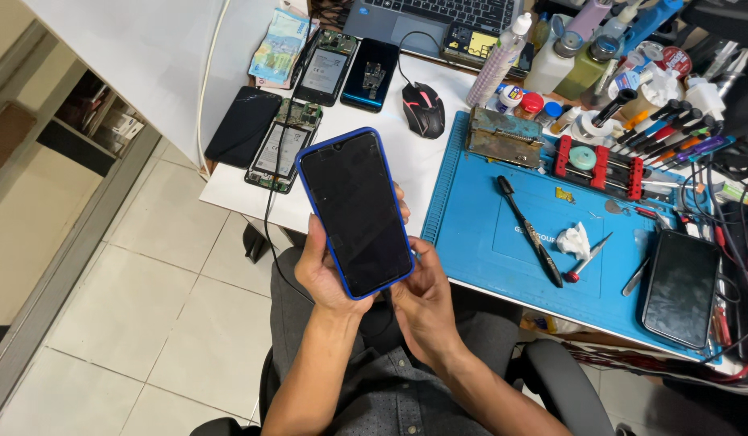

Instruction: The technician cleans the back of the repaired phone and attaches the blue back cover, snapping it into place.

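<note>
Blue-cased phone (355,211) clamped by L hand (324,270) & R hand (422,303) — blue mat (487,234), brush (531,232) nearby.

Blue-framed smartphone (355,213), dark screen up, tilted, held above lap just off the desk edge.

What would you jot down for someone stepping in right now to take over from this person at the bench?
Left hand: cradles the dark-screened smartphone in a blue case from below and the side.
Right hand: supports its lower right edge.
The phone is held over the lap, off the white table; its screen is dark.
On the blue rubber work mat: a black brush, a red-tipped tool and a crumpled white tissue, all untouched.
Two opened phones with bare batteries lie on the table.
</note>
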